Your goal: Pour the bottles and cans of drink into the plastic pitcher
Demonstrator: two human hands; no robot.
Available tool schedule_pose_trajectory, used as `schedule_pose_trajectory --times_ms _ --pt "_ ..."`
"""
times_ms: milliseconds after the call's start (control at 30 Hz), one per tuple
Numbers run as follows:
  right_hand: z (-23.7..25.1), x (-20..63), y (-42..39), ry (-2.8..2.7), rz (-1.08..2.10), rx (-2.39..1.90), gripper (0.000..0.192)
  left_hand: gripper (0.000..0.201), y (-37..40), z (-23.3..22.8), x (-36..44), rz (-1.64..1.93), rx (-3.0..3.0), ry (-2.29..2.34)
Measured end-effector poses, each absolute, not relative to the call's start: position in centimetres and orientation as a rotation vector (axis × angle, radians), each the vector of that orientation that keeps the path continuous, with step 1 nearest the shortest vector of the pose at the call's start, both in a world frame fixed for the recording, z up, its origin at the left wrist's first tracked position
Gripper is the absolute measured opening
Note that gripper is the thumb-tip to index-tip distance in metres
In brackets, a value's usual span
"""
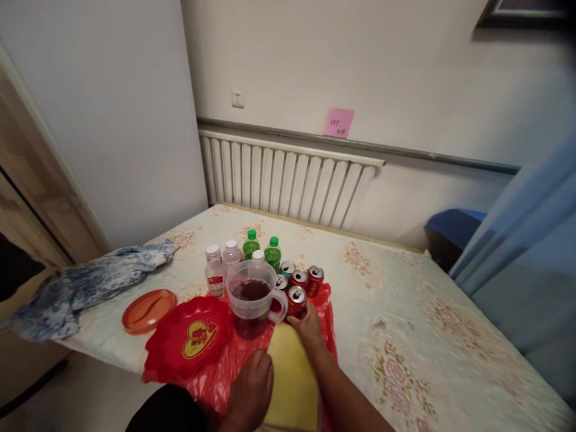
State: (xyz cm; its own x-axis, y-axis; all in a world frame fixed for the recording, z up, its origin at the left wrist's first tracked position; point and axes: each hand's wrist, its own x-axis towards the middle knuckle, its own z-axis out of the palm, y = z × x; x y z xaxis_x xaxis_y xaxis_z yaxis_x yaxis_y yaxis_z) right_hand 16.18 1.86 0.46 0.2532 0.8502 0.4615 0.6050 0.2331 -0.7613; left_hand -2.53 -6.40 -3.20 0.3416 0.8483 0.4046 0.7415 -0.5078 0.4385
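Floral bed: a yellow cloth, long axis toward 12 o'clock, is pressed flat by both hands, left curled, right open by the cans.

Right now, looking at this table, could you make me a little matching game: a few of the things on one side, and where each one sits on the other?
Things:
1. clear jug
2. orange lid
3. yellow cloth
4. blue patterned cloth

Places:
A. under both hands, at the near edge
B. far left, draped over the table edge
C. in the middle, in front of the bottles, holding dark liquid
D. flat on the table, left of the red heart-shaped tray

Pairs: 1-C, 2-D, 3-A, 4-B
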Motion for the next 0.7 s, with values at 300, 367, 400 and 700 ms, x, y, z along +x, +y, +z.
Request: schedule_pose_trajectory --times_ms 300,367,400,700 --pt "1.1 18.0 -4.3 -1.264 0.473 -1.507 0.042 0.027 -6.5 -2.6 -2.5 0.808 2.460 1.506" --pt "0.6 18.0 -7.4 -1.264 0.500 -1.510 0.034 0.028 -6.6 -2.4 -2.6 0.773 2.481 1.508" --pt "0.1 18.0 -9.1 -1.264 0.514 -1.513 0.032 0.028 -6.6 -2.3 -2.6 0.757 2.493 1.515" --pt "-3.9 19.1 -18.9 -1.530 0.386 -1.444 0.035 0.025 -6.4 -2.0 -2.4 0.679 2.549 1.563"
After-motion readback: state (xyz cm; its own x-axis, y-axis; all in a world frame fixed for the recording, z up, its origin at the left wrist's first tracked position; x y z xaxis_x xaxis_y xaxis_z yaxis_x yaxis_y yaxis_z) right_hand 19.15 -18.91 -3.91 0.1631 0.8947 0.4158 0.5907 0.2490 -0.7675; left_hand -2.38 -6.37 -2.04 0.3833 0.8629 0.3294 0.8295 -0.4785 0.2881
